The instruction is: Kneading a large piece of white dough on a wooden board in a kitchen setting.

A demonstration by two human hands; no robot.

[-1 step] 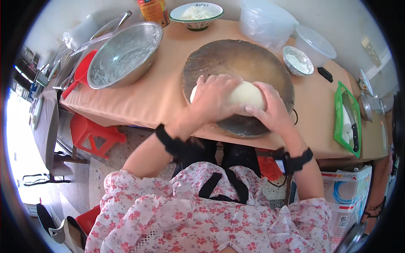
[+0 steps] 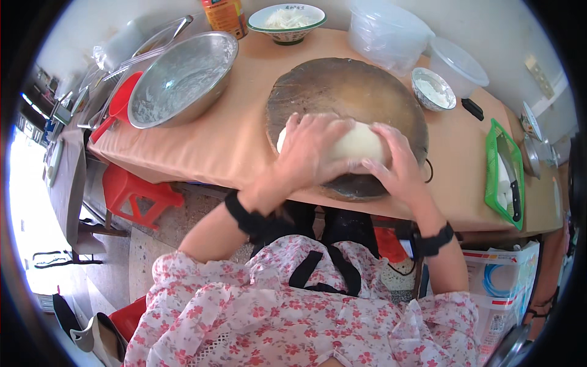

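Observation:
Both of my hands grip a large smooth lump of white dough (image 2: pixel 358 139) on the front half of a dark round wooden board (image 2: pixel 348 85). My left hand (image 2: pixel 309 147) lies over the left part of the lump, fingers curled across its top. My right hand (image 2: pixel 396 160) wraps the right end, thumb low on the near side. Some of the dough is hidden under the fingers. A small patterned bowl of white powder (image 2: pixel 433 92) stands at the board's back right.
A large steel bowl (image 2: pixel 180 82) and red scoop (image 2: pixel 120 101) stand left on the covered table (image 2: pixel 202 156). Shredded white food fills a bowl (image 2: pixel 287 21) behind, near plastic tubs (image 2: pixel 391 33). A green basket with a knife (image 2: pixel 495 189) lies right. A red stool (image 2: pixel 128 189) stands below.
The view has shifted very slightly. My hands and the dough sit a few pixels further right and my left wrist a little lower; both hands still grip the lump.

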